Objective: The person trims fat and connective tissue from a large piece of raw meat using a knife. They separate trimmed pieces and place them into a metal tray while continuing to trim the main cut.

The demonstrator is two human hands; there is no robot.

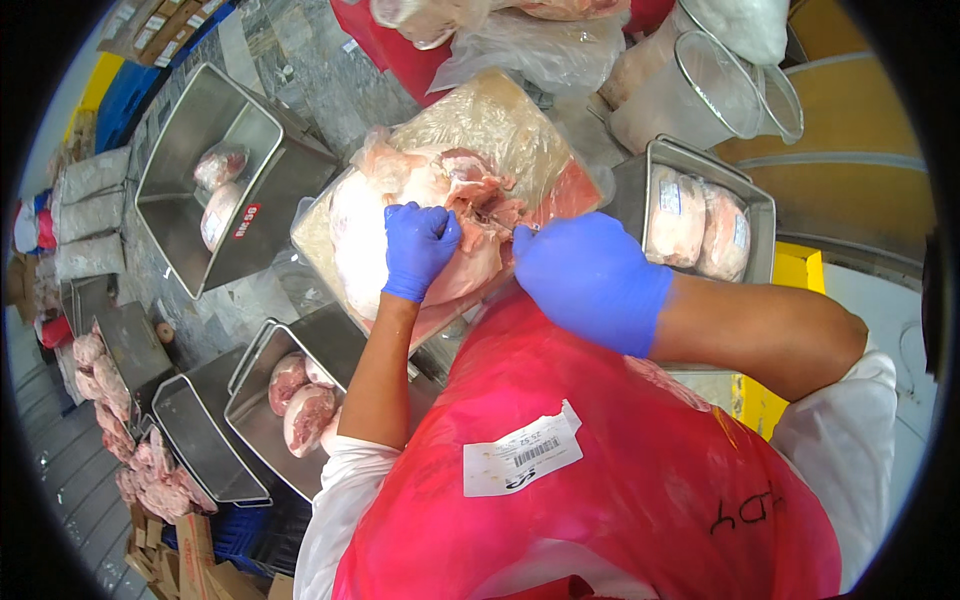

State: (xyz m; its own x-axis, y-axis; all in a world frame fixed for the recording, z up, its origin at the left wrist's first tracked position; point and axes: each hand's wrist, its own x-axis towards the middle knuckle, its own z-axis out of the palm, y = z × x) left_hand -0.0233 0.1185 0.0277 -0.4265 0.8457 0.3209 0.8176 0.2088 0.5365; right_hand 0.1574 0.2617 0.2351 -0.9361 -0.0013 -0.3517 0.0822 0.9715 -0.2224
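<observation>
A large, pale cut of raw meat [360, 235] with pink flesh showing at its right side lies on a cutting board [490, 110]. My left hand [420, 250], in a blue glove, is closed on the meat's near side, its fingers curled in at the exposed flesh. My right hand [590, 275], also gloved in blue, is closed at the right edge of the meat. What it grips is hidden by the hand itself. Plastic film covers the far part of the board.
At the right, a steel bin [765, 215] holds wrapped meat pieces [675, 220]. Steel tubs stand at the left, one [160, 185] with two wrapped pieces, another [250, 405] with several cuts. Clear plastic baskets [690, 100] and bagged meat [540, 45] lie beyond the board.
</observation>
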